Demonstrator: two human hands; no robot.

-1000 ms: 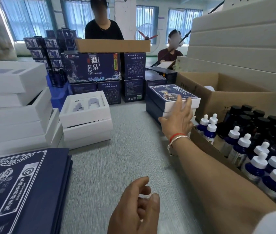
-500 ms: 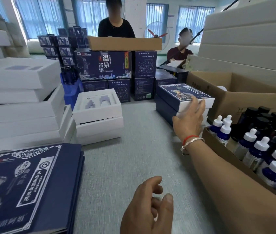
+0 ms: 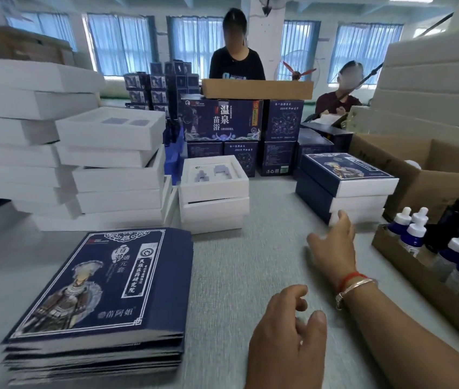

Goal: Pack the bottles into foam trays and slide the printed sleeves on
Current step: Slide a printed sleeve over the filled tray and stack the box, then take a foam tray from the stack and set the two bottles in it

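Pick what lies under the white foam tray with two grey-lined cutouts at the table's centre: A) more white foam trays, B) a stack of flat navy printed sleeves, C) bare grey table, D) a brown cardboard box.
A: the white foam tray with grey-lined cutouts tops a pile of plain white trays.

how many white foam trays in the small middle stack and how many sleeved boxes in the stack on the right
white foam trays, middle stack: 3
sleeved boxes, right stack: 3
total: 6
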